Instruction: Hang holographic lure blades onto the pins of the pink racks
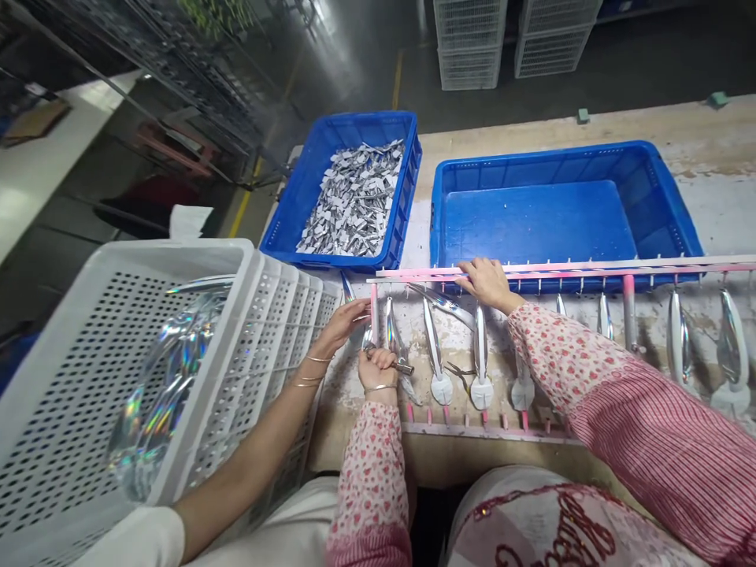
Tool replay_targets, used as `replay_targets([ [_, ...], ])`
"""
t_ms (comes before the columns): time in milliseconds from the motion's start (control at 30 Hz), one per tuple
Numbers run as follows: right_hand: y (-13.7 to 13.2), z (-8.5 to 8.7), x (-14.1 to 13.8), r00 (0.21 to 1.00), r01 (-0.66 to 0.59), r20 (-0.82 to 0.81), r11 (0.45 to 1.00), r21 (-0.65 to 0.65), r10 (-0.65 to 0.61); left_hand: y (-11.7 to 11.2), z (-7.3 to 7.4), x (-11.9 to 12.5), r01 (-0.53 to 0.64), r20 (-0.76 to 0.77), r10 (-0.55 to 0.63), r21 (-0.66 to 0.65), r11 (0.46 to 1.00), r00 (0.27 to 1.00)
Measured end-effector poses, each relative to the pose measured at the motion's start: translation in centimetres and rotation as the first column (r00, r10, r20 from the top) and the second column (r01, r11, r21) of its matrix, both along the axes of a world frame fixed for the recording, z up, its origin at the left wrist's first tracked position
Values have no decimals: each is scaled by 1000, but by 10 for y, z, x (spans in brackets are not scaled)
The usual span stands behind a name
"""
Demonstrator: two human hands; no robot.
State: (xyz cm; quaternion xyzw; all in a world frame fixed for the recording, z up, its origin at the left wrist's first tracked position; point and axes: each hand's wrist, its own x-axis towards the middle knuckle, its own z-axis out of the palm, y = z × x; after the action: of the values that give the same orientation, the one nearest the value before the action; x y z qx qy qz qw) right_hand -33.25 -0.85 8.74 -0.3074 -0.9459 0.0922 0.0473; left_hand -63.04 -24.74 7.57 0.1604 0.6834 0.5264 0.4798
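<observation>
My left hand (378, 372), in a floral sleeve, is closed around a short metal rod (405, 368) near the left end of a pink-and-white rack. My right hand (485, 283) lies over the rack's top rail (418, 275), fingers curled on it. Shiny silver elongated pieces hang from small hooks on the rail, among them one piece (433, 335) with a round white lower end. Another silver piece (446, 302) lies aslant just left of my right hand. Pliers (464, 373) lie behind the hanging pieces. A co-worker's hand (342, 324) with bangles is beside the rack's left post (374, 313).
A white perforated basket (248, 260) at left holds glossy, rainbow-reflecting pieces. One blue crate (407, 185) contains many small silver parts. A wider blue crate (661, 201) stands behind the rack. White crates (469, 47) are stacked on the floor beyond the table.
</observation>
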Motion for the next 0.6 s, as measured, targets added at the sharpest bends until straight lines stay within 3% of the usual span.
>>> replay_targets([
  [267, 2, 0, -1, 1000, 8, 2, 1000, -27, -8, -49, 4, 11, -197, -42, 198, 35, 980, 979],
  [433, 1, 5, 1, 1000, -15, 24, 999, -49, 16, -95, -12, 25, -358, -35, 356, -37, 933, 934],
  [600, -1, 9, 1, 999, -14, 41, 999, -42, 16, -131, -33, 57, -352, -43, 350, -143, 925, 936],
])
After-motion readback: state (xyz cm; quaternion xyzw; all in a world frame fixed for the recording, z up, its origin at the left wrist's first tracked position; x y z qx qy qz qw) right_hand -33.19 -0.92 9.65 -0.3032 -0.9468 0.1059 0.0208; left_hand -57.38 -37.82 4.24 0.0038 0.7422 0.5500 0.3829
